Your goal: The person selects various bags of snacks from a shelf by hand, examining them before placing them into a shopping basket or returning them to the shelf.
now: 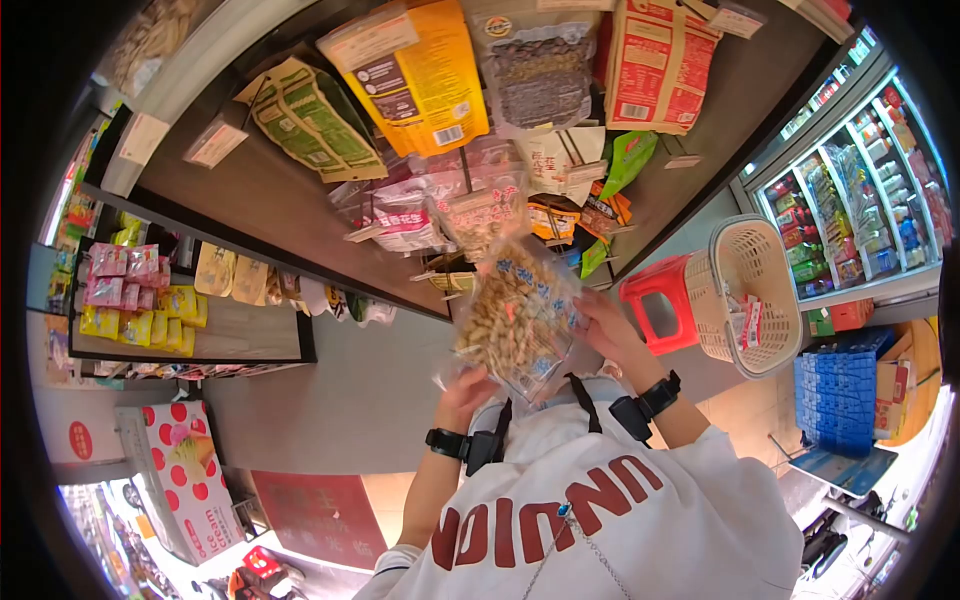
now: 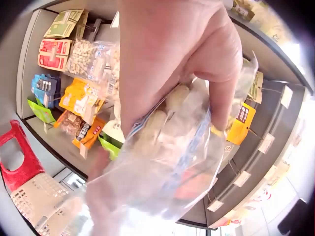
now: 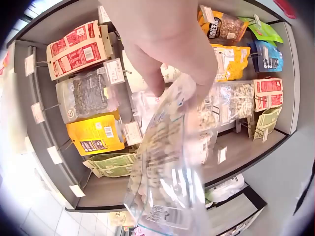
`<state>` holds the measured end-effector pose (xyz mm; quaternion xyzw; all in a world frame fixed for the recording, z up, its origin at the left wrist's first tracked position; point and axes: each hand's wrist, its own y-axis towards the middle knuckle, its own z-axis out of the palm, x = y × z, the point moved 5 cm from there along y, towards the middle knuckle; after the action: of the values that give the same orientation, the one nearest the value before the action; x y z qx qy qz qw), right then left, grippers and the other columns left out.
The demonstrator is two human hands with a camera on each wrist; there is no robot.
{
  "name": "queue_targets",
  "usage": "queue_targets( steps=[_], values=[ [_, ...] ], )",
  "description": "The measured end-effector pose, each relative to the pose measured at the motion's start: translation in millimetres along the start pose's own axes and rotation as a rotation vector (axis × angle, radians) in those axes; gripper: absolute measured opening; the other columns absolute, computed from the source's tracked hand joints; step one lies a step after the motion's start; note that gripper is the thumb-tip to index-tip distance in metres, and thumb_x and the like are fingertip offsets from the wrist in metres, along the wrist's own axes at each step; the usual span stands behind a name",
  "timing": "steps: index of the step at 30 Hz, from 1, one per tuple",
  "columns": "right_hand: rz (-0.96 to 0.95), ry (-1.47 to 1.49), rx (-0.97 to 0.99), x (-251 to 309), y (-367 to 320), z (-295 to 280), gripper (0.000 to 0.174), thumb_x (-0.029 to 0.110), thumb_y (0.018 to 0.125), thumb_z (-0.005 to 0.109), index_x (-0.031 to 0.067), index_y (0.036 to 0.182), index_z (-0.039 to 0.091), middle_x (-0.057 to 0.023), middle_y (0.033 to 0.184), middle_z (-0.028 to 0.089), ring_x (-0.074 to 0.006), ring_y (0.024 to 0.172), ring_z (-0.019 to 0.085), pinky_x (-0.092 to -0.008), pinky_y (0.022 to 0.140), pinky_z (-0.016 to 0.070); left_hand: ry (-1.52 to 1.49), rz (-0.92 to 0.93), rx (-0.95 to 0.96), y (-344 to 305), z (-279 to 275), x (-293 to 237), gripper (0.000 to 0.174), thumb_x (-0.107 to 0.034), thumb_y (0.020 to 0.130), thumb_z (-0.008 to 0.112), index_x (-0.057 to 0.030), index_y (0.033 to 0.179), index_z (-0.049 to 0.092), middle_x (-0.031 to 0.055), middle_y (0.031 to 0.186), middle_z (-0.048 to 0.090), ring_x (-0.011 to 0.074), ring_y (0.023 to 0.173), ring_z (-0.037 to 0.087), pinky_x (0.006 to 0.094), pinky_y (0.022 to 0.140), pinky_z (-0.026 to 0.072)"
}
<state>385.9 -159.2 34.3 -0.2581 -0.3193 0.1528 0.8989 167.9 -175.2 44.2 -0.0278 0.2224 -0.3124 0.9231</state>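
A clear bag of peanuts in shells (image 1: 515, 318) is held between both hands in front of the chest. The left hand (image 1: 463, 395) pinches its lower left edge, and the right hand (image 1: 612, 328) grips its right edge. In the left wrist view, the left hand (image 2: 182, 54) has thumb and fingers round the crinkled plastic of the bag (image 2: 167, 152). The right wrist view has the right hand (image 3: 165, 39) pinching the top of the bag (image 3: 167, 172), which hangs tilted. Palms and some fingertips are hidden.
Snack bags, among them a yellow pouch (image 1: 412, 85) and a red pouch (image 1: 660, 65), hang on hooks along a grey shelf (image 1: 340, 240). On the right, a beige basket (image 1: 785, 250) adjoins a red stool (image 1: 660, 300), with lit coolers (image 1: 855, 190) beyond.
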Motion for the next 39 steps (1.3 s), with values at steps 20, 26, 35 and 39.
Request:
queue_targets(
  steps=[20, 26, 35, 39],
  values=[
    [0.072, -0.793, 0.563, -54, 48, 45, 0.025, -0.001, 0.074, 0.049, 0.0063, 0.097, 0.041, -0.0055, 0.085, 0.052, -0.0116, 0.084, 0.051, -0.0234, 0.072, 0.0399, 0.318, 0.053, -0.218, 43, -125, -21, 0.050, -0.007, 0.065, 0.065, -0.0020, 0.111, 0.045, 0.0112, 0.105, 0.051, 0.0190, 0.099, 0.046, 0.0302, 0.079, 0.0414],
    [0.249, -0.796, 0.372, -46, 94, 6, 0.027, 0.002, 0.074, 0.052, 0.0040, 0.099, 0.042, -0.0055, 0.088, 0.055, -0.0125, 0.085, 0.051, -0.0223, 0.071, 0.0403, 0.983, -0.030, -0.430, 48, -134, -15, 0.017, -0.013, 0.066, 0.066, -0.0019, 0.079, 0.061, 0.0027, 0.073, 0.059, 0.0103, 0.068, 0.053, 0.0214, 0.066, 0.0418],
    [-0.372, -1.354, 0.169, -52, 243, 3, 0.049, 0.019, 0.072, 0.060, -0.0009, 0.112, 0.039, -0.0140, 0.103, 0.052, -0.0208, 0.093, 0.051, -0.0311, 0.076, 0.0416, 1.010, 0.360, -0.822, 37, -172, -34, 0.021, -0.017, 0.063, 0.069, -0.0020, 0.076, 0.062, 0.0045, 0.068, 0.061, 0.0093, 0.062, 0.054, 0.0262, 0.056, 0.0433],
    [-0.275, -1.424, 0.220, -64, 262, 18, 0.050, 0.026, 0.074, 0.060, -0.0006, 0.112, 0.040, -0.0157, 0.098, 0.053, -0.0240, 0.082, 0.054, -0.0328, 0.070, 0.0431, 1.140, 0.229, -0.960, 55, -221, -25, 0.029, -0.030, 0.062, 0.067, -0.0043, 0.073, 0.061, 0.0134, 0.065, 0.058, 0.0248, 0.058, 0.057, 0.0329, 0.053, 0.0428]
  ],
)
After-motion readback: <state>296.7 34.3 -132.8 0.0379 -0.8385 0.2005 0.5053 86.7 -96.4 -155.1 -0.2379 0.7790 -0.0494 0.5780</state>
